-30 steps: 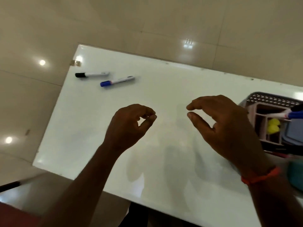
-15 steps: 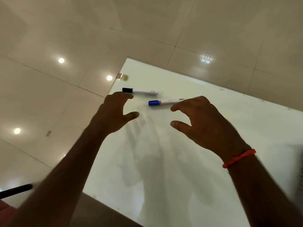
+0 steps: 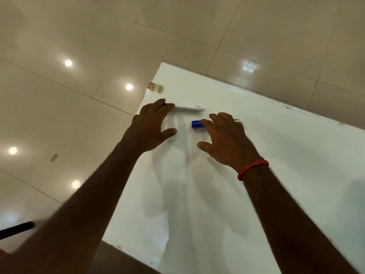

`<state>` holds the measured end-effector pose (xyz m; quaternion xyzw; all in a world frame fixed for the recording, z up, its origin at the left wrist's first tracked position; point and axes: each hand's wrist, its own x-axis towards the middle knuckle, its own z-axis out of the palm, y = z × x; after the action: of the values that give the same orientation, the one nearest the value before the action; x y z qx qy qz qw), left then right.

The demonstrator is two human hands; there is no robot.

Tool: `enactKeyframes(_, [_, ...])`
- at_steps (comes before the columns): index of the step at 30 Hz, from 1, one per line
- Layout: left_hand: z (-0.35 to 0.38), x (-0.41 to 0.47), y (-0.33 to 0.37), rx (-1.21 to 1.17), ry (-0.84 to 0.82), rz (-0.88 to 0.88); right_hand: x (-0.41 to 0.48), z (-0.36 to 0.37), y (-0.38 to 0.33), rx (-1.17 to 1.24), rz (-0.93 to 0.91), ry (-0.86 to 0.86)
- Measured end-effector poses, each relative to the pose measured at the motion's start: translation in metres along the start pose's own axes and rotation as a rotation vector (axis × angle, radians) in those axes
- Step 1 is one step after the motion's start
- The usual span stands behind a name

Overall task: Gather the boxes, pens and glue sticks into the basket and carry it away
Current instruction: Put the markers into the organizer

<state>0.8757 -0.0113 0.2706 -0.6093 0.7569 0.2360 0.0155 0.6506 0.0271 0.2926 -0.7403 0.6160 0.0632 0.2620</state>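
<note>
My left hand (image 3: 152,127) is spread wide, palm down, thumb out to the right, with the fingertips over the dark cap end of a white-barrelled pen (image 3: 188,108) that lies flat near the table's far left corner. Whether the fingers touch it I cannot tell; the cap is covered by them. My right hand (image 3: 225,139) is also opened wide, fingers arched over a second pen (image 3: 197,124), of which only the smooth blue cap on the left and a sliver of the white barrel past my fingers show. Neither hand is closed around anything. A thin orange band (image 3: 252,169) circles my right wrist.

The table (image 3: 286,155) is a flat, glossy white slab with straight edges, and soft shadows of my arms fall on it. Around it, large pale polished floor tiles (image 3: 69,36) mirror round ceiling lights. A small tan scrap (image 3: 159,88) sits at the far left corner, too blurred to identify. A black rod-like thing (image 3: 15,230) is cut off at the near left edge. No basket is in view.
</note>
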Motion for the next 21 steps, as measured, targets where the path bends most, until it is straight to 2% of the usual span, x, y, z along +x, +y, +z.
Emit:
enactKeyframes(8, [0.012, -0.011, 0.007, -0.003, 0.141, 0.051, -0.02, 0.042, 0.007, -0.046, -0.075, 0.257])
enactKeyframes(14, [0.023, -0.024, 0.021, -0.143, 0.222, -0.012, -0.04, 0.056, 0.02, -0.048, -0.116, 0.319])
enactKeyframes(18, [0.024, -0.041, 0.043, -0.34, 0.368, -0.035, -0.057, 0.055, 0.034, 0.037, -0.079, 0.348])
enactKeyframes(21, [0.022, -0.052, 0.066, -0.428, 0.455, -0.023, -0.075, 0.044, 0.048, 0.237, 0.017, 0.369])
